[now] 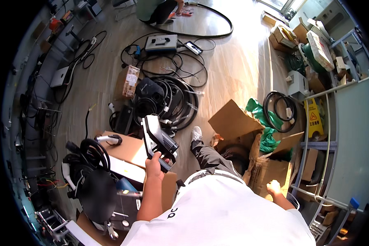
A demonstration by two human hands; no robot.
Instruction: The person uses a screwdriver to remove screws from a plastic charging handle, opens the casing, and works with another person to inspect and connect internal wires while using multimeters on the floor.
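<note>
In a white shirt [217, 209], clamping left hand [153, 166] around black-and-white device [152, 130] near cardboard box [131, 151], and curling right hand [274, 187], on what cannot tell, well apart by open carton [266, 174] holding dark contents [234, 153].

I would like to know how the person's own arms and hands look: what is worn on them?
The left hand and right hand wear no gloves, and no watch or band shows at either wrist. The forearms are bare. The short sleeves are plain white, part of a white shirt with a small dark marking.
</note>
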